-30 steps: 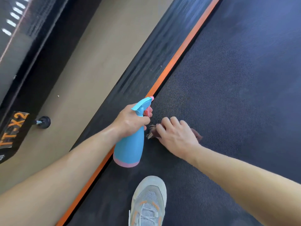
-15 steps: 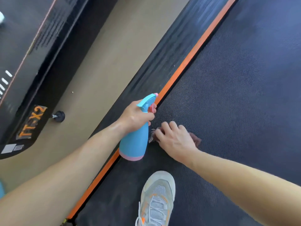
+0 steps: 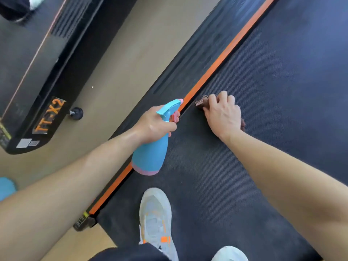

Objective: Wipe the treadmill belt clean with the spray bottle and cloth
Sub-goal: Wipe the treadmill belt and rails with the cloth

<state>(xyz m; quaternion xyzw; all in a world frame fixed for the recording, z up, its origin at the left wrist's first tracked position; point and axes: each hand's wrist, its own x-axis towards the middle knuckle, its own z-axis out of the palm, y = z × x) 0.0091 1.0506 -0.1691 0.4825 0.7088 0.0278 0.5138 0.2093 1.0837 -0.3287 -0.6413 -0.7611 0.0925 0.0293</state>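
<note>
The dark textured treadmill belt (image 3: 273, 110) fills the right of the head view, with an orange stripe (image 3: 222, 59) along its left edge. My left hand (image 3: 156, 125) grips the neck of a blue spray bottle (image 3: 150, 155) with a pink base and trigger, held above the stripe with its nozzle pointing up and to the right. My right hand (image 3: 223, 114) presses a brown cloth (image 3: 200, 102) flat on the belt beside the stripe. Most of the cloth is hidden under the hand.
My grey shoe (image 3: 156, 217) stands on the belt near the bottom, a second shoe (image 3: 229, 254) at the lower edge. A black side rail (image 3: 188, 59) borders the belt. A second treadmill marked TT-X2 (image 3: 49, 117) lies left across a tan floor strip (image 3: 122, 59).
My right hand has slid the cloth further up the belt along the orange stripe, ahead of the bottle. The view has shifted so the treadmill's rear end and both shoes show.
</note>
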